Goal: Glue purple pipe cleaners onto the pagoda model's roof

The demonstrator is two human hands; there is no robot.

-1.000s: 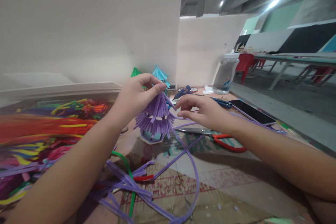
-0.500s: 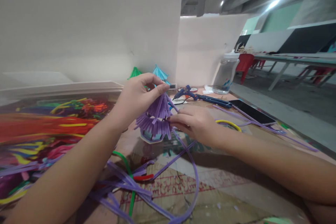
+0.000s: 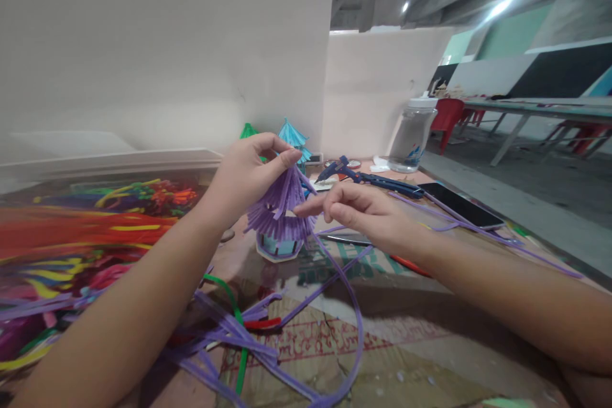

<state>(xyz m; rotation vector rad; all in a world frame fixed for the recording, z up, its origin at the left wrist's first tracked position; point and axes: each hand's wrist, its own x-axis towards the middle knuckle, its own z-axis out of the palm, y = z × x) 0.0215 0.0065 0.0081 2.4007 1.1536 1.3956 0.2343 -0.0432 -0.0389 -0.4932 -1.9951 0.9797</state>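
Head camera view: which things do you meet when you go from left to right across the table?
Pile of colourful pipe cleaners → left hand pinching the top of the purple pipe-cleaner model → right hand → blue glue gun → clear plastic jar → black phone.

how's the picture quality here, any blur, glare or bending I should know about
Head view: the pile of coloured pipe cleaners at the left edge is smeared and soft; the left hand and purple model are fairly sharp; a ceiling light flares at top right; the wide lens stretches the forearms.
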